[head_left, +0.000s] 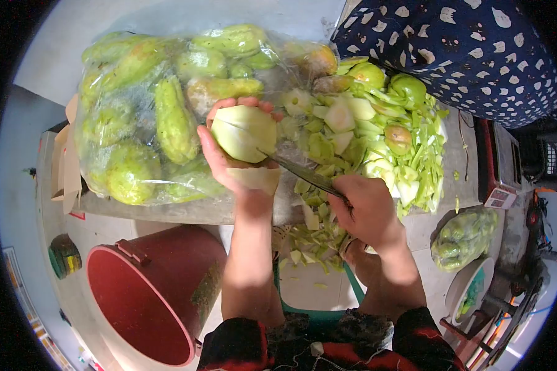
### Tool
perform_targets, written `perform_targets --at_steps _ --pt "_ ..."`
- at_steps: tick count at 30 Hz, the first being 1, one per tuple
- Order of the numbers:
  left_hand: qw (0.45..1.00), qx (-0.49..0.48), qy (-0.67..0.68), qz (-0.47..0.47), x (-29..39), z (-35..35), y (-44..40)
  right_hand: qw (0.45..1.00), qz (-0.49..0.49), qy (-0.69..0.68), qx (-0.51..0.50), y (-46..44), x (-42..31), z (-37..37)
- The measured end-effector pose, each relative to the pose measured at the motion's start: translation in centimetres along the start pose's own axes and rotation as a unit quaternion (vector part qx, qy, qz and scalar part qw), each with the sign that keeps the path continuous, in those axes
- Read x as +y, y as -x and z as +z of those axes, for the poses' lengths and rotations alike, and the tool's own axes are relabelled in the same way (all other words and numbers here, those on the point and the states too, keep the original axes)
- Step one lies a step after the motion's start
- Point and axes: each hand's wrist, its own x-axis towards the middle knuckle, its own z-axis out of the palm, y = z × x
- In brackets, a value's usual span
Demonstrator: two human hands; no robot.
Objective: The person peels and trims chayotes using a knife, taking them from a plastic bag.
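The left hand [218, 162] has its fingers wrapped around a peeled fruit [242, 133] above the worktop [465, 179]. The right hand [370, 209] has its fingers clamped on a knife [306, 176], blade at the fruit. A bag [127, 114] of fruit lies left, peelings [428, 148] right.

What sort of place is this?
Probably a food-preparation area, home or commercial unclear, judging by a dark, long-bladed metal knife, a heap of pale green peelings and a clear plastic bag of mostly green fruit.
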Motion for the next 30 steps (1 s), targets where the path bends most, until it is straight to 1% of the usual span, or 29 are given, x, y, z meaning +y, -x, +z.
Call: perform_targets --at_steps 2,3,5,6,8,9,12,14,17,21,23,27,30 --pt "0.991 -0.002 -0.104 0.084 -0.7 0.4 0.2 0.997 -0.011 0.034 0.062 0.0 -0.6 0.6" --pt "0.991 -0.003 -0.104 0.083 -0.9 0.3 0.2 0.997 -0.011 0.034 0.063 0.0 -0.8 0.8" --pt "0.986 -0.007 -0.105 0.132 -1.5 -0.2 0.2 0.994 -0.038 0.085 0.054 0.0 -1.4 1.3" --pt "0.986 -0.007 -0.105 0.132 -1.7 -0.4 0.2 0.994 -0.037 0.085 0.054 0.1 -1.7 1.6" --pt "0.986 -0.019 -0.075 0.145 -2.0 -0.8 0.2 0.988 -0.076 0.105 0.078 0.2 -2.1 2.1" --pt "0.987 -0.019 -0.075 0.145 -2.1 -0.7 0.3 0.989 -0.076 0.105 0.077 0.3 -2.3 2.2" --pt "0.985 -0.005 -0.075 0.157 -2.2 -0.1 0.6 0.988 -0.096 0.081 0.095 0.3 -2.5 2.5" --pt "0.987 -0.019 -0.045 0.155 -2.2 0.0 0.5 0.985 -0.108 0.067 0.116 0.3 -2.3 2.7" --pt "0.985 -0.013 -0.056 0.164 -2.4 -0.1 0.5 0.983 -0.106 0.098 0.109 0.4 -2.3 2.8" --pt "0.981 -0.008 -0.083 0.177 -2.4 0.0 0.5 0.983 -0.106 0.107 0.104 0.5 -2.4 2.8" --pt "0.977 -0.021 -0.098 0.189 -2.5 -0.4 0.4 0.982 -0.096 0.125 0.106 0.6 -2.5 2.9" --pt "0.977 -0.008 -0.092 0.191 -2.5 -0.3 0.5 0.98 -0.102 0.12 0.121 0.6 -2.5 2.9" --pt "0.973 -0.004 -0.112 0.202 -2.4 -0.3 0.5 0.982 -0.105 0.107 0.117 0.6 -2.5 2.9"
